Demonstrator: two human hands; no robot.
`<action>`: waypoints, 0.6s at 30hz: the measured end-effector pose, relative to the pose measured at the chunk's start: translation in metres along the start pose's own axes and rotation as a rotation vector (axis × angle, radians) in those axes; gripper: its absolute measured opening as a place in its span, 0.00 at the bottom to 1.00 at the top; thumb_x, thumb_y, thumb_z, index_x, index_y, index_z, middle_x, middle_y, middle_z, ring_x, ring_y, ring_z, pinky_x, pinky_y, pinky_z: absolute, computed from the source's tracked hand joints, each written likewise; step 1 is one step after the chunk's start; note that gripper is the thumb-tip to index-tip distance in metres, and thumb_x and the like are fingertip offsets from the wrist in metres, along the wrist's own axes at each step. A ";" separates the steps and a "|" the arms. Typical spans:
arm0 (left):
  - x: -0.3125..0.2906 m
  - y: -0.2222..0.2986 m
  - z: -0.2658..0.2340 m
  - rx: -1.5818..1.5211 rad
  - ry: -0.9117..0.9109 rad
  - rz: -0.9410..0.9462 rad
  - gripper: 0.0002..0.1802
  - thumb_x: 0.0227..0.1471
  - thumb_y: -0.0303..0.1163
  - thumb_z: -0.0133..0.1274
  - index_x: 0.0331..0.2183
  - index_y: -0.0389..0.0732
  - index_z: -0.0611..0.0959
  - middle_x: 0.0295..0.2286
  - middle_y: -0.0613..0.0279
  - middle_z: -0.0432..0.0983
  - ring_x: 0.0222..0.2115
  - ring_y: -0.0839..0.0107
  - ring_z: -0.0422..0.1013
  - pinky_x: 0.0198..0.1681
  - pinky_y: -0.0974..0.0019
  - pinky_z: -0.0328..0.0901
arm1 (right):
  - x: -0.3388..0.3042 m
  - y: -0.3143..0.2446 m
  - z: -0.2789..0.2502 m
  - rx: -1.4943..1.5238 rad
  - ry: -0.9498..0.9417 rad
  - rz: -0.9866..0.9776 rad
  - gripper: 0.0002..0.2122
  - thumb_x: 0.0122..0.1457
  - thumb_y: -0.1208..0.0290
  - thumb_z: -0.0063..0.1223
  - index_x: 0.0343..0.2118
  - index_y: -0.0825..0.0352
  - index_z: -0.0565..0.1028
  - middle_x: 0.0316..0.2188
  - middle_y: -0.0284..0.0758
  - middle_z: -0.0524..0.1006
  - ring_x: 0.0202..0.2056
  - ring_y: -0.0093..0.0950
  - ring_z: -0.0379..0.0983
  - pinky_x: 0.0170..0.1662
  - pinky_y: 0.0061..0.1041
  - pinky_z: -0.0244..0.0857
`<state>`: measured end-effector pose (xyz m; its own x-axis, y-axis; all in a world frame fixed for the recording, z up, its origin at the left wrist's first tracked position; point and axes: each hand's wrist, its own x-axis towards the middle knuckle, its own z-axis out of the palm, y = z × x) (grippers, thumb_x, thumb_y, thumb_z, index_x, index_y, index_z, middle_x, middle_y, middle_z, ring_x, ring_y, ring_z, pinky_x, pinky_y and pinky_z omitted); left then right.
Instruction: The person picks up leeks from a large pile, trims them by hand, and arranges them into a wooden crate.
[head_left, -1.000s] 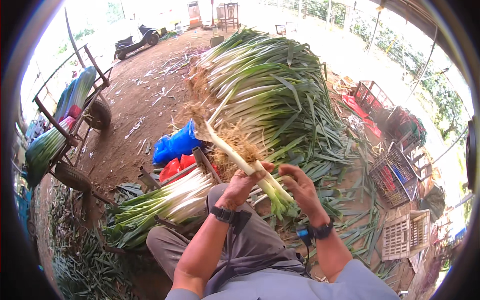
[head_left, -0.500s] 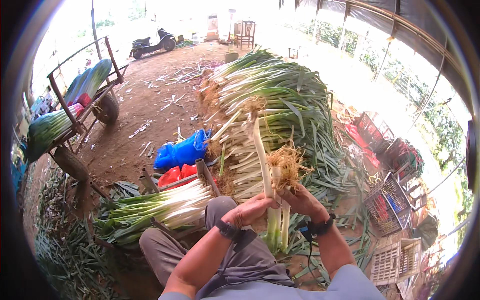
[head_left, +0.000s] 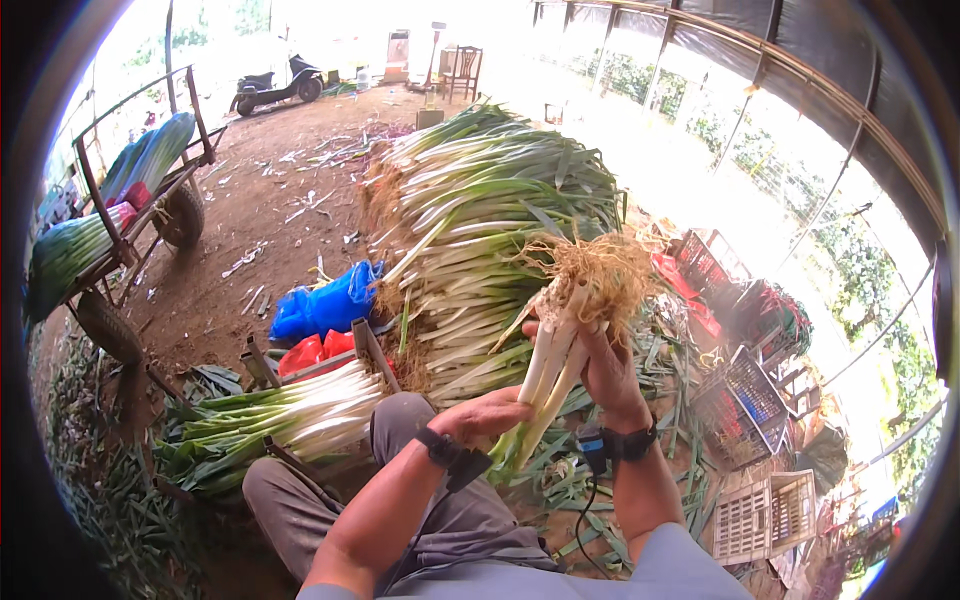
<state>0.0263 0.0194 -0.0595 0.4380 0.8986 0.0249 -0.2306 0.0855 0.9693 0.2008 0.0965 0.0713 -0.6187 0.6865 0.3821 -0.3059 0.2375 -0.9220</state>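
Note:
Several leeks (head_left: 548,378) stand upright in front of me, their tangled brown roots (head_left: 600,280) at the top and their green ends slanting down to the left. My right hand (head_left: 610,375) is closed round the white stalks just under the roots. Lower down, my left hand (head_left: 488,415) grips the same stalks, its fingers partly hidden behind them. Beyond my hands lies a big heap of leeks (head_left: 470,230), roots to the left and leaves to the right. A neat bundle of leeks (head_left: 290,415) rests in a low frame (head_left: 370,350) beside my left knee.
Blue plastic (head_left: 325,302) and red plastic (head_left: 318,352) lie behind the frame. A two-wheeled cart (head_left: 120,245) carries wrapped leeks at the left. Plastic crates (head_left: 765,518) stand to my right, and cut leaves (head_left: 110,500) litter the ground. A scooter (head_left: 278,88) is parked far back.
The leeks have shifted right and now lean, roots gathered together at the top. My right hand has risen toward the roots; my left hand sits lower on the stalks. The view has turned right.

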 end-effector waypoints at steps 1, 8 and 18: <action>0.000 0.004 0.002 0.022 -0.011 -0.051 0.24 0.62 0.35 0.52 0.56 0.36 0.78 0.48 0.64 0.77 0.49 0.75 0.69 0.56 0.67 0.63 | 0.001 0.001 -0.003 0.006 0.011 0.006 0.25 0.74 0.52 0.44 0.59 0.70 0.69 0.50 0.45 0.80 0.49 0.36 0.80 0.51 0.35 0.76; 0.007 0.017 0.024 0.016 -0.046 -0.231 0.31 0.58 0.33 0.52 0.62 0.38 0.73 0.51 0.60 0.76 0.53 0.70 0.68 0.61 0.65 0.60 | 0.006 0.012 -0.023 -0.213 -0.065 0.019 0.19 0.68 0.67 0.56 0.59 0.69 0.73 0.41 0.34 0.79 0.41 0.24 0.75 0.47 0.27 0.70; 0.012 0.007 0.032 0.365 0.079 -0.050 0.34 0.54 0.43 0.70 0.57 0.40 0.77 0.47 0.61 0.79 0.48 0.72 0.72 0.54 0.63 0.69 | 0.057 -0.084 0.036 0.053 -0.235 -0.147 0.27 0.65 0.60 0.60 0.59 0.75 0.69 0.31 0.36 0.77 0.34 0.27 0.76 0.39 0.28 0.70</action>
<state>0.0579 0.0170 -0.0446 0.3695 0.9288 -0.0299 0.1203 -0.0159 0.9926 0.1656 0.0910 0.1726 -0.7138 0.4674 0.5215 -0.4386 0.2822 -0.8532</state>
